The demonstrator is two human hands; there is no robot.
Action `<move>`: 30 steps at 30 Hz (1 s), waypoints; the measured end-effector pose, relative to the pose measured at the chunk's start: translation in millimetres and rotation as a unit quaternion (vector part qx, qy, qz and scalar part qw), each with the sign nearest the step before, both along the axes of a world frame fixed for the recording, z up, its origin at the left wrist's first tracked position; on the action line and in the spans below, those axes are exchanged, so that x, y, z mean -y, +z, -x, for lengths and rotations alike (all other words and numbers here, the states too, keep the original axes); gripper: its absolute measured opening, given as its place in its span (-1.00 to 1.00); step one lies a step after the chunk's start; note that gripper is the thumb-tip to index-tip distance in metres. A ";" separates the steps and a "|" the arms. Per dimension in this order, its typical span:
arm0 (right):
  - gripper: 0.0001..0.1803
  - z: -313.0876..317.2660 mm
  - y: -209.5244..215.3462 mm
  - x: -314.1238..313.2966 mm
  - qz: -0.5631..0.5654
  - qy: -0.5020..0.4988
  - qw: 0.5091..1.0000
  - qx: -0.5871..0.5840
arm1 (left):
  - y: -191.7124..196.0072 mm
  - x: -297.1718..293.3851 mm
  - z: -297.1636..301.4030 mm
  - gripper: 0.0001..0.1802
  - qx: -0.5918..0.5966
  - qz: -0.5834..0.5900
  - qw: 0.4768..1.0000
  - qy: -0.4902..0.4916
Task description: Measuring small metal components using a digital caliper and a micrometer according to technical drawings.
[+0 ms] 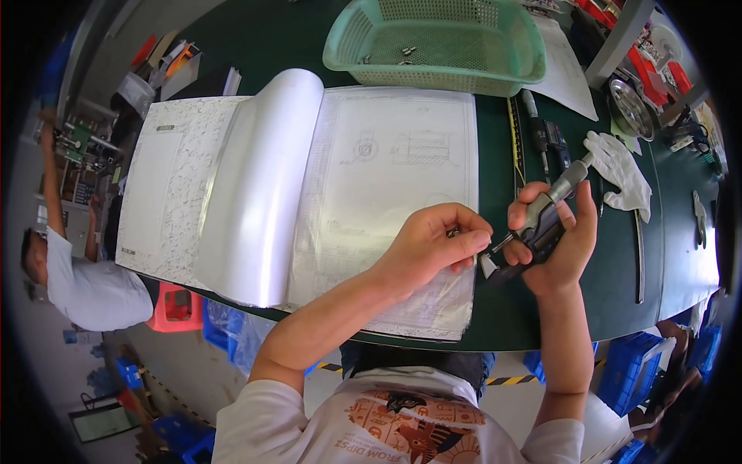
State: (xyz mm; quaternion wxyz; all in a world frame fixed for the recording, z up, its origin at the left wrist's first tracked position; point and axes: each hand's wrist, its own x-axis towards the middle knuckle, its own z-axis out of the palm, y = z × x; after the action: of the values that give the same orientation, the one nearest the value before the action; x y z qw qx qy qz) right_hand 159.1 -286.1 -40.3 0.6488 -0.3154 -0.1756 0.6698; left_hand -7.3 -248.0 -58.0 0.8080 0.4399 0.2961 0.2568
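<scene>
right hand [558,240] grip closed around micrometer [541,220], left hand [433,243] pinching small part [454,231]

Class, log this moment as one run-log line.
left hand: pinches small part at micrometer | right hand: grips micrometer | under hands: open drawing binder | behind: green basket | right: white glove

Basket [433,42] behind open binder [309,193], glove [622,174] to its right

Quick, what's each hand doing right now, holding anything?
Left hand: fingers pinched shut on a small metal part, barely visible.
Right hand: closed around a micrometer, thumb on its barrel.
</scene>
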 end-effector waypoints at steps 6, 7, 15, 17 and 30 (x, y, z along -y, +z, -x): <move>-0.32 -2.7 -5.2 0.3 -0.014 0.012 0.999 -0.027 | -0.7 1.5 -0.1 -0.84 -0.011 0.000 1.000 -0.007; -0.32 -1.9 -5.5 0.8 -0.003 0.017 0.999 -0.047 | -0.8 1.6 0.1 -0.83 -0.009 -0.009 1.000 -0.007; -0.30 -4.2 -6.4 1.6 -0.029 0.024 0.999 -0.037 | 2.2 2.8 0.1 -0.82 -0.007 0.038 0.999 -0.014; -0.29 -3.6 -8.3 0.4 -0.029 0.029 0.998 -0.050 | 0.9 1.0 0.9 -0.82 0.006 0.043 0.999 0.003; -0.34 -5.8 -7.9 0.1 -0.029 0.030 0.999 -0.024 | 0.3 0.9 1.4 -0.82 -0.006 0.029 0.999 -0.016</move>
State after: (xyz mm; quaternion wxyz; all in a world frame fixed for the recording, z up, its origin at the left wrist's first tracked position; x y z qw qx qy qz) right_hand 164.8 -286.2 -48.1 0.6415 -0.2754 -0.1889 0.6906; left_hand -8.7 -249.0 -57.7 0.8224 0.4229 0.3013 0.2324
